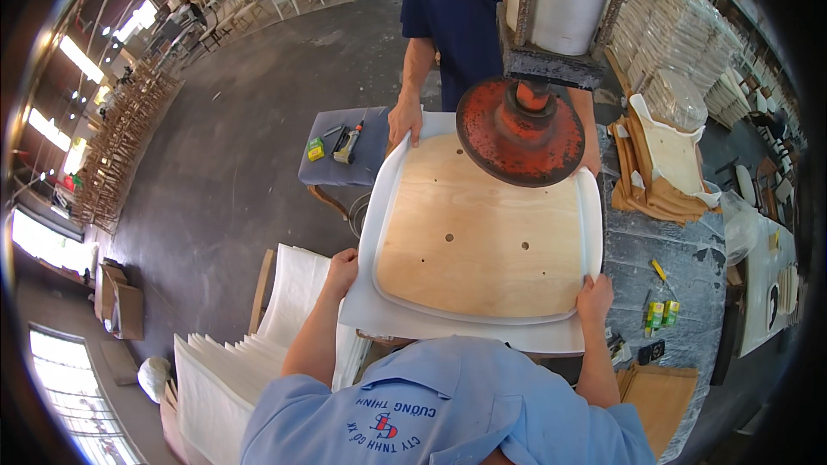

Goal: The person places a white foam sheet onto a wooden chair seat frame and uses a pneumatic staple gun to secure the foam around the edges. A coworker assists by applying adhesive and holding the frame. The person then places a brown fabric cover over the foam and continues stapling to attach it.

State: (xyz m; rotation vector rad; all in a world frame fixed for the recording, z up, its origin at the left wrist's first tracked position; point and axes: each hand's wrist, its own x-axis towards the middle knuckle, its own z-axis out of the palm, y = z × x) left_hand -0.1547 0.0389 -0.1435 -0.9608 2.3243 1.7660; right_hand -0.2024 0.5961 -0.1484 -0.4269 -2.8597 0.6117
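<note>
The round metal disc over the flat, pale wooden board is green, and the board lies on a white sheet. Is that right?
Not quite: the head view shows that the round metal disc is worn red, not green. It is over the flat, pale wooden board, and the board does lie on a white sheet.

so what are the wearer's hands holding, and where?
The white sheet: left hand gripping its left edge, right hand its right edge, both toward the near end.
</note>
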